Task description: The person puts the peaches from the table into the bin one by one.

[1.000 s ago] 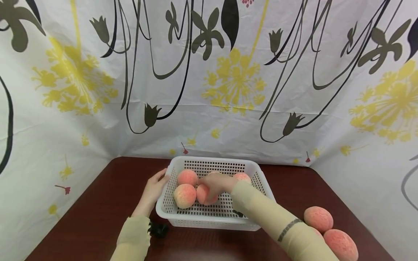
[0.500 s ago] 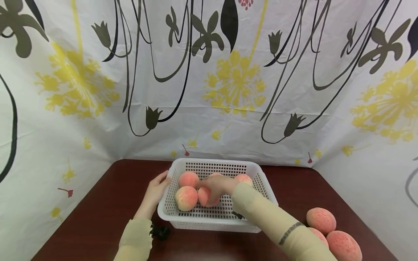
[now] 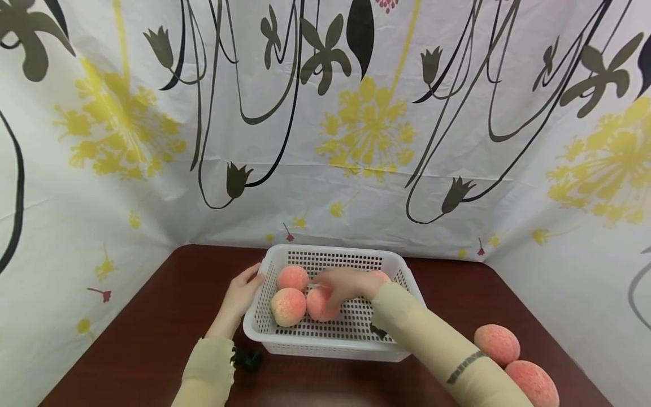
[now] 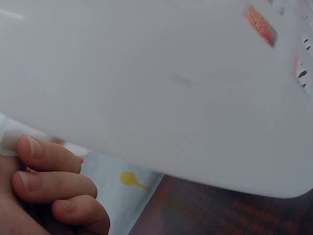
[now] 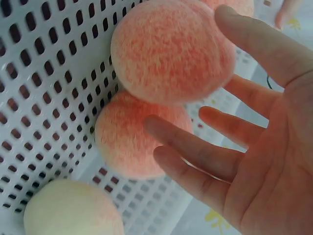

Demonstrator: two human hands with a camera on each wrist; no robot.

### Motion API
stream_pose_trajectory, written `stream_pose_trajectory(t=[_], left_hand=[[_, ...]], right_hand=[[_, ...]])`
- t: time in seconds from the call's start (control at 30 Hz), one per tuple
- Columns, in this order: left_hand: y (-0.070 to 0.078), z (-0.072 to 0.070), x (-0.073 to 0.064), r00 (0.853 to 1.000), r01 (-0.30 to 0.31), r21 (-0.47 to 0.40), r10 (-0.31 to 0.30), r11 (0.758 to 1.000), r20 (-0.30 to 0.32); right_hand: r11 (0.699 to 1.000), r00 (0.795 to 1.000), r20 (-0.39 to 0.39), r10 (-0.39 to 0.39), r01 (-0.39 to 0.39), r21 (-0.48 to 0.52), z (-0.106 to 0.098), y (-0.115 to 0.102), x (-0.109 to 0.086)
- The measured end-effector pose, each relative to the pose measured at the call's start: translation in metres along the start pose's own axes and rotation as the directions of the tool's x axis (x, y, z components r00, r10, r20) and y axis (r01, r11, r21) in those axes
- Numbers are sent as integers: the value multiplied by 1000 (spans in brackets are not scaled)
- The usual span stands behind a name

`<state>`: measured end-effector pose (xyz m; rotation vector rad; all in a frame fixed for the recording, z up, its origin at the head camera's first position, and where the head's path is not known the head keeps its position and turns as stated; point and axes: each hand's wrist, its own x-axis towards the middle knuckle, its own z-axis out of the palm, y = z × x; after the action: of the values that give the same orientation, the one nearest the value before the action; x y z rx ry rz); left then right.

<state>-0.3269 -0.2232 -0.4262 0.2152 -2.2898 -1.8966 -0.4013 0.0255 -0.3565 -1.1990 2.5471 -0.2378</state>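
A white perforated plastic basket (image 3: 335,341) stands on the table with several pink peaches inside. My left hand (image 3: 241,294) holds its left rim; the left wrist view shows curled fingers (image 4: 58,186) at the basket's edge. My right hand (image 3: 346,282) is inside the basket, over the middle peach (image 3: 320,305). In the right wrist view its fingers are spread and loosely bent beside that peach (image 5: 171,51), gripping nothing. Another peach (image 5: 139,137) lies beyond the fingers, and a paler peach (image 5: 73,210) sits apart. Two peaches (image 3: 288,307) are grouped at the left end.
Two more peaches (image 3: 497,343) lie on the dark red table (image 3: 168,316) at the right, beside my right sleeve. A white patterned cloth (image 3: 325,215) hangs behind the table and along both sides. A small black object (image 3: 247,359) is by my left sleeve.
My right hand has shifted slightly to the right and lifted off the middle peach, which stays in the basket. A third peach on the table is now hidden by the sleeve. The left hand keeps its place.
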Motion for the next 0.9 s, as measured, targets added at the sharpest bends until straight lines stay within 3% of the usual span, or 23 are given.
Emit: stream_pose_trajectory(t=[0.17, 0.37, 0.5, 0.67, 0.9], left_hand=[[2, 3, 0, 1000, 10, -6, -10, 1000, 24], [3, -3, -1, 1000, 8, 14, -8, 1000, 21], [4, -7, -1, 999, 11, 19, -12, 1000, 31], [2, -8, 0, 999, 11, 14, -12, 1000, 39], [0, -7, 0, 998, 9, 23, -10, 1000, 55]], right_hand=[[999, 998, -58, 13, -11, 35, -20, 15, -31], [989, 985, -114, 130, -122, 82, -65, 42, -77], [982, 974, -146, 174, -161, 98, -82, 62, -109], [974, 961, -178, 210, -191, 119, -83, 84, -147], [963, 954, -168, 250, -227, 144, -64, 125, -196]])
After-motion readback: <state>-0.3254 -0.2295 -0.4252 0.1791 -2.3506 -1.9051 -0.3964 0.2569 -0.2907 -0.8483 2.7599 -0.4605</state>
